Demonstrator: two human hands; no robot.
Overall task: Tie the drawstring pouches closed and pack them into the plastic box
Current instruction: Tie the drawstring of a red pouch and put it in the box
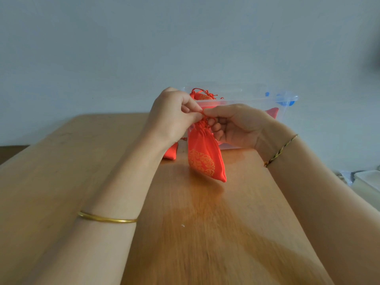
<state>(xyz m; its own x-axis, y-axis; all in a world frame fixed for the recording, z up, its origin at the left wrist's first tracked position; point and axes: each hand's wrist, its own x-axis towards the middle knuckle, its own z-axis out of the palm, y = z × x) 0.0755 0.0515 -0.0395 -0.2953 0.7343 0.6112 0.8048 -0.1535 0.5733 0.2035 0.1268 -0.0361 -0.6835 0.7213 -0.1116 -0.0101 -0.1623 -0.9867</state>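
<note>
A light brown wooden table (82, 161) fills the lower half of the view. At its far end, against the pale wall, stands a clear plastic box (257, 99) with blue clips at its right corner.

Just in front of the box, the left hand (172, 116) and the right hand (240, 126) meet above the table. The thumb and fingers of each are curled and pinch the thin red drawstring (203, 113) at the gathered neck of a red satin pouch with a gold round pattern (203, 157). This pouch hangs from the cord in front of the box's near wall, its lower corner close over the wood.

Inside the box, a red pouch with a knotted cord (202, 96) pokes above the left rim, and another red pouch (272, 111) shows through the right wall. Left of the box, a further red pouch (171, 153) lies on the table, half hidden behind the left wrist.

A gold bangle (107, 219) circles the left forearm; a braided cord bracelet (281, 150) circles the right wrist.
</note>
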